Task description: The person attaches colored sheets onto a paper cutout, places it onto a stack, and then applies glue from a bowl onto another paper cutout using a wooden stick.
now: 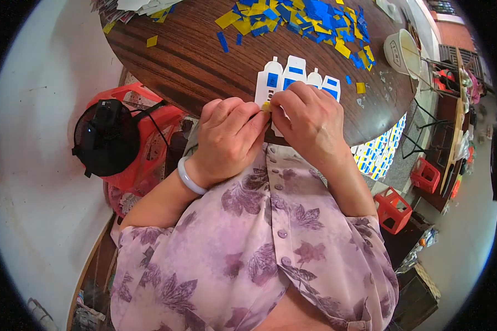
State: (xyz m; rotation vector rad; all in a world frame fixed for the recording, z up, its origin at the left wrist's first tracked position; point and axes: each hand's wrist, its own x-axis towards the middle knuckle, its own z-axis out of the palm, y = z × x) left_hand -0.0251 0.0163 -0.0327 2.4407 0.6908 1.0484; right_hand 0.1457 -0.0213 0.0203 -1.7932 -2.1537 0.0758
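My left hand [229, 135], with a pale bangle at the wrist, is closed at the table's near edge. Its fingertips pinch a small yellow piece [266, 106]. Right beside it, my right hand [309, 113] is closed too, its fingertips meeting the same yellow piece. Under and behind my right hand lies a flat white cut-out card [295, 70] with blue patches and tabs at its far side; my hands hide its near part. Loose blue and yellow pieces [315, 22] form a heap at the far side of the dark wooden table [193, 60].
A white bucket [401, 52] stands at the table's right edge. Papers [143, 5] lie at the far left. A red stool with a black round item [106, 138] is at left. Printed sheets [381, 149] show beyond the right edge, near red stools [392, 211].
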